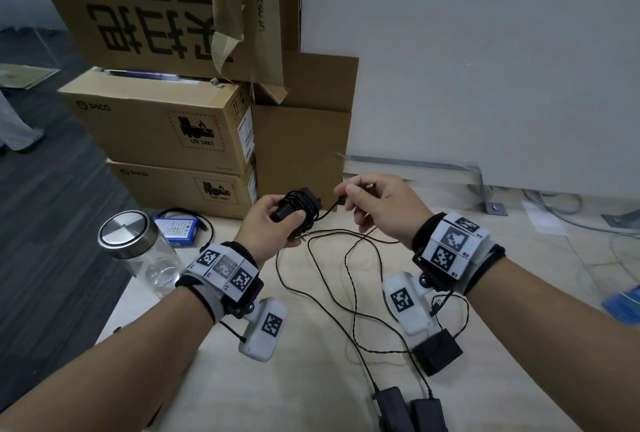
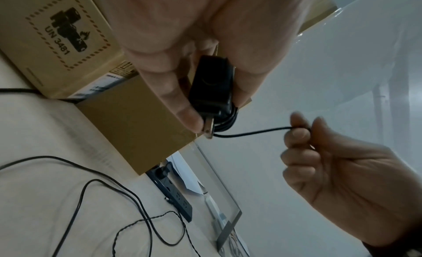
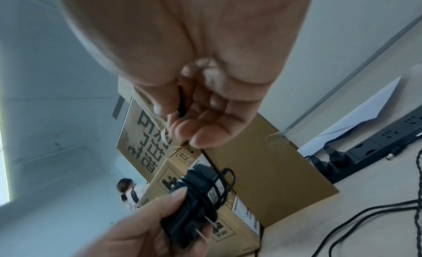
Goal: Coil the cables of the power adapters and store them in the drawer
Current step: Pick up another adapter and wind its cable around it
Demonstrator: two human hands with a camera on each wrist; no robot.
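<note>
My left hand grips a black power adapter above the light table, most of its cable wound around the body. Its plug prongs stick out below my thumb. My right hand pinches the short free end of that cable just to the right of the adapter, near its barrel plug. Three more black adapters lie near me: one under my right wrist, two at the front edge. Their loose cables sprawl across the table. No drawer is in view.
A glass jar with a metal lid and a blue battery pack sit at the table's left. Stacked cardboard boxes stand behind. A black power strip lies by the wall. A blue item sits at far right.
</note>
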